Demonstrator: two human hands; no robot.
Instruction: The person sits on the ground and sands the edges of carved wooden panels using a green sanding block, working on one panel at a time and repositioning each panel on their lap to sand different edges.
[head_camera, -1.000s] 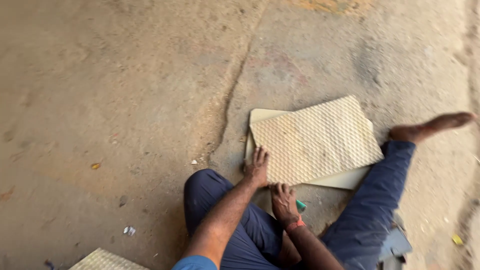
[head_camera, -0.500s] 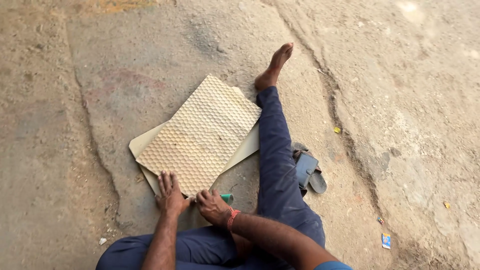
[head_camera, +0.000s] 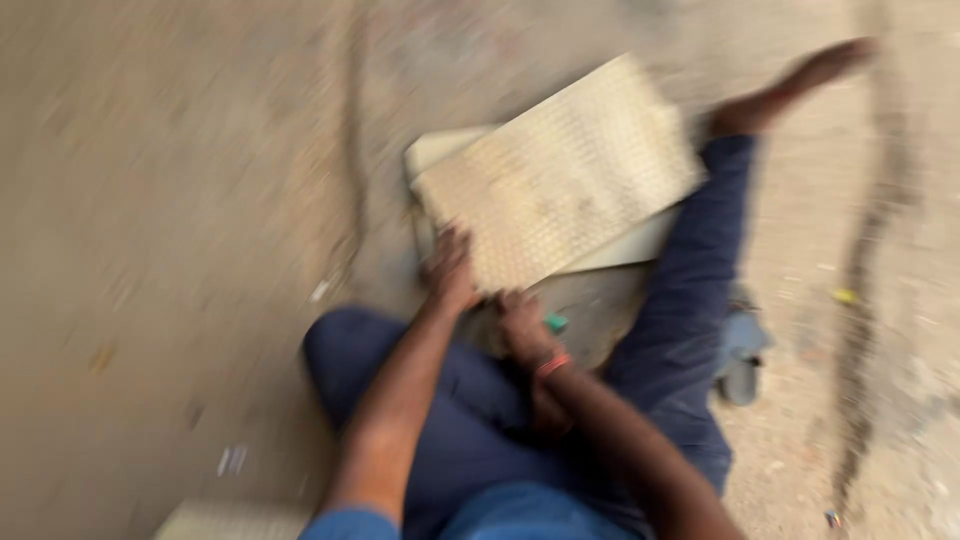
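Floor: a bare concrete floor (head_camera: 150, 200), dusty and tan, with a dark crack running down it near the middle and another on the right; the whole view is smeared by motion blur.
Corner tile: a pale textured tile (head_camera: 235, 520) peeks in at the bottom edge, left of the person's arm.
Left hand: the left hand (head_camera: 450, 270) lies palm down on the near left corner of the patterned tile, fingers spread flat against it; it presses rather than grips.
Patterned tile: a square, cream-coloured patterned tile (head_camera: 560, 170) with a small raised grid lies flat on the floor in front of the seated person, turned at an angle, between the bent left knee and the stretched right leg.
Lower slab: a plain pale slab (head_camera: 440, 150) sits under the patterned tile, its edge showing at the left and along the near right side.
Right hand: the right hand (head_camera: 520, 325) is at the near edge of the patterned tile, just right of the left hand, with a red band at the wrist; the blur hides whether its fingers are curled or flat, so I cannot tell its grip.
Green thing: a small green object (head_camera: 556, 322) shows just beside the right hand; touching or held, I cannot tell.
Legs: dark blue trousers (head_camera: 690, 300), the right leg stretched out along the tile's right side, bare foot at the top.
Sandal: a grey sandal (head_camera: 742, 362) lies on the floor right of that leg.
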